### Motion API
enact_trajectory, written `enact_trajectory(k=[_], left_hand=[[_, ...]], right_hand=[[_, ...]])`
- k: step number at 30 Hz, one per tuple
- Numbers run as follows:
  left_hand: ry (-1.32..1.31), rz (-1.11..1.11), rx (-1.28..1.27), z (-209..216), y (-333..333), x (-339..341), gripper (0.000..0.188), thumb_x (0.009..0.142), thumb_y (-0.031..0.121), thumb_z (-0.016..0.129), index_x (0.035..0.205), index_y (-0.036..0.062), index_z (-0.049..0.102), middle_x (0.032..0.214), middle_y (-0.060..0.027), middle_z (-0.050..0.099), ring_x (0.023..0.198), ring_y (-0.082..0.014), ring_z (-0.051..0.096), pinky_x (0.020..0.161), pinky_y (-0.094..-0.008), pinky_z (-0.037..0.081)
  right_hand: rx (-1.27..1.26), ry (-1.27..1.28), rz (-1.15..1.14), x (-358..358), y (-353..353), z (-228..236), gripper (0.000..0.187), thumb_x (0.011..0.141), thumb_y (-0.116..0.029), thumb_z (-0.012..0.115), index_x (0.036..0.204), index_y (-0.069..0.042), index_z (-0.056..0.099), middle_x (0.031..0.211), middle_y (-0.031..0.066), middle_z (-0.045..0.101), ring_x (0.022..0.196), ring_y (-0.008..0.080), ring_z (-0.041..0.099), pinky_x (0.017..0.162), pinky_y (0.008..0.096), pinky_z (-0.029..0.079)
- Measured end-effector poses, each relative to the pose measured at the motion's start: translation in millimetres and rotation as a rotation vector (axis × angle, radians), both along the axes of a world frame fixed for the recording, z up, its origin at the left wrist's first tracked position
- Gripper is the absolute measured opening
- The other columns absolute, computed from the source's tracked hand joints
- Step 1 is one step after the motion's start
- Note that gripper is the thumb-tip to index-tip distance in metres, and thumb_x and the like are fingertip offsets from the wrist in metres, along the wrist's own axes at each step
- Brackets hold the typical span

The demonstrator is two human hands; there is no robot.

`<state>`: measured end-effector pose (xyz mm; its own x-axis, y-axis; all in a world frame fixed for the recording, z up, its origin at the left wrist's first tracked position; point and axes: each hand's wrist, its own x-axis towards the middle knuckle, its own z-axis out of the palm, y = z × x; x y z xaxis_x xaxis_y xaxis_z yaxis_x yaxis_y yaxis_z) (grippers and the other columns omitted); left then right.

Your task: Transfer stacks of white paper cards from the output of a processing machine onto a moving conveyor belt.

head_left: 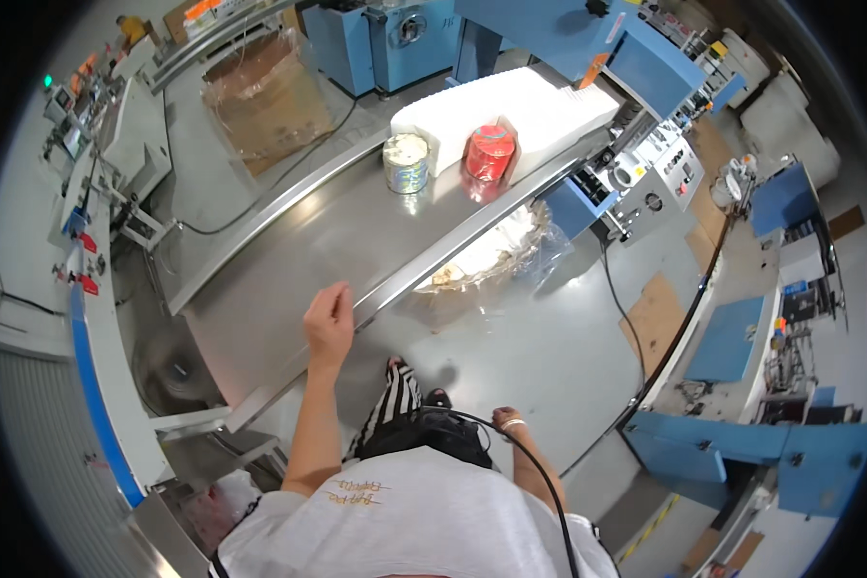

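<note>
My left hand is raised over the near edge of a long steel table. Its fingers are bent and pressed together; what lies inside them, if anything, is hidden. Low at my right side hangs my right hand, with a light band at the wrist and its fingers too small to read. Farther along the table stand a round stack of pale pieces in a patterned wrap and a red round bundle. Behind them lies a long row of white, thin, stacked pieces, reaching toward a blue machine.
A plastic-lined container with white scraps stands beside the table's right edge. Blue machines stand at the far side, and a bench runs along the right. A black cable crosses before me. Cardboard lies on the floor.
</note>
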<state>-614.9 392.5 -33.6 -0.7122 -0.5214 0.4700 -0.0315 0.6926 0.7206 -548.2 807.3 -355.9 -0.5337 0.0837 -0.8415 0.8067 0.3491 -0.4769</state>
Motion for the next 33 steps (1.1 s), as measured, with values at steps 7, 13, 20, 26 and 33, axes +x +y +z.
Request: enact_trajectory(k=[7, 13, 20, 26, 33], left_hand=[[-0.147, -0.243, 0.123, -15.0, 8.1, -75.2, 0.011, 0.083, 0.011, 0.062, 0.092, 0.0065, 0.066, 0.078, -0.0126, 0.064, 0.064, -0.0293, 0.061, 0.057, -0.0361, 0.048], [-0.375, -0.413, 0.147, -9.0, 17.1, -100.0, 0.015, 0.086, 0.013, 0.057, 0.098, 0.0063, 0.062, 0.083, -0.0134, 0.064, 0.074, -0.0345, 0.061, 0.065, -0.0421, 0.049], [-0.411, -0.505, 0.333, 17.6, 24.8, -130.5, 0.018, 0.086, 0.013, 0.061, 0.101, 0.0037, 0.062, 0.087, -0.0131, 0.061, 0.075, -0.0330, 0.061, 0.066, -0.0400, 0.049], [-0.249, -0.509, 0.174, 49.3, 68.2, -184.8, 0.028, 0.082, 0.016, 0.065, 0.107, 0.0049, 0.060, 0.103, -0.0135, 0.059, 0.095, -0.0335, 0.057, 0.083, -0.0421, 0.047], [-0.259, -0.244, 0.081, 37.4, 117.3, -235.6, 0.043, 0.079, 0.010, 0.064, 0.121, 0.0096, 0.053, 0.128, -0.0216, 0.042, 0.109, -0.0362, 0.047, 0.091, -0.0460, 0.041]], right_hand=[[-0.181, 0.077, 0.027, -22.4, 9.4, 21.9, 0.025, 0.085, -0.024, 0.066, 0.099, -0.003, 0.064, 0.076, 0.0068, 0.064, 0.064, 0.0155, 0.060, 0.052, 0.0284, 0.047], [-0.064, 0.215, 0.014, -122.2, 4.5, 76.5, 0.019, 0.091, -0.023, 0.060, 0.090, -0.004, 0.061, 0.071, 0.0029, 0.061, 0.060, 0.0122, 0.058, 0.051, 0.0260, 0.046], [0.007, 0.947, -0.003, -309.1, -82.2, 292.9, 0.022, 0.094, -0.023, 0.057, 0.095, -0.002, 0.062, 0.076, -0.0002, 0.058, 0.065, 0.0043, 0.049, 0.058, 0.0183, 0.041], [0.411, 1.619, 0.640, -406.0, -150.4, 376.1, 0.023, 0.082, -0.014, 0.067, 0.103, -0.005, 0.064, 0.104, 0.0140, 0.062, 0.098, 0.0298, 0.056, 0.085, 0.0374, 0.044], [0.537, 1.668, 1.064, -446.4, -167.1, 372.4, 0.025, 0.078, -0.017, 0.068, 0.103, -0.015, 0.067, 0.126, 0.0138, 0.050, 0.120, 0.0365, 0.042, 0.097, 0.0478, 0.035]])
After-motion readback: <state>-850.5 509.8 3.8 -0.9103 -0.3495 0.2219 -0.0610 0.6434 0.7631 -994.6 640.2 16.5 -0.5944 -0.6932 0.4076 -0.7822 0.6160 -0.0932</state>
